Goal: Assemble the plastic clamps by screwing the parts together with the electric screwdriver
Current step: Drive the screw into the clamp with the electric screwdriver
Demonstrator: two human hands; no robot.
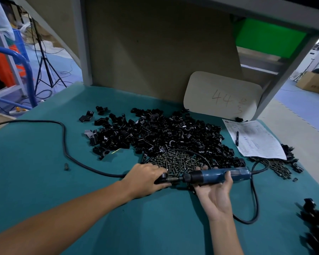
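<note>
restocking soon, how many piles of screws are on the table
2: one screw pile behind the screwdriver, a second pile beside the paper sheet. More may hide under the clamp parts.

One head-worn wide-angle camera is looking forward and down across the green table (44, 190), sitting close over it and facing the backboard (155, 52).

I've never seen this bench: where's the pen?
On the teal table, find the white printed sheet right of the black parts pile. The pen lies on its left side: one slim dark stick, alone on the paper, unlike the chunky parts.
</note>
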